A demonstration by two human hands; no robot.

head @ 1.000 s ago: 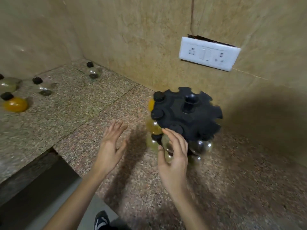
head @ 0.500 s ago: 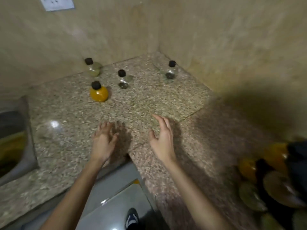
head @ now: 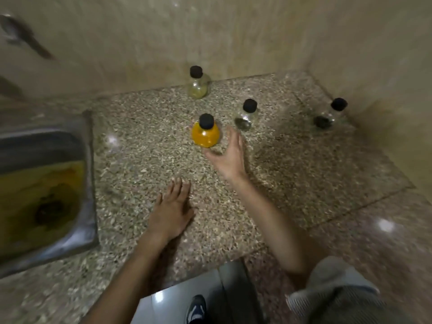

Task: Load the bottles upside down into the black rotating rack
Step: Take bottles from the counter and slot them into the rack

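Where the sink [head: 90,183] borders the desk [head: 140,148] at left, the left grip [head: 171,211] extends flat and released over the desk, a pale bottle [head: 198,86] stands upright by the wall, the orange bottle [head: 205,136] stands upright just beside the released, spread right grip [head: 230,157], and a clear bottle [head: 245,118] and a far-right bottle [head: 327,116] stand upright beyond.

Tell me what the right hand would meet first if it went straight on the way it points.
Most likely the orange bottle: the right hand is open, with its thumb at the bottle's near edge and its fingers beside it. The fingertips aim slightly past it, toward the clear bottle behind, but depth is unclear.
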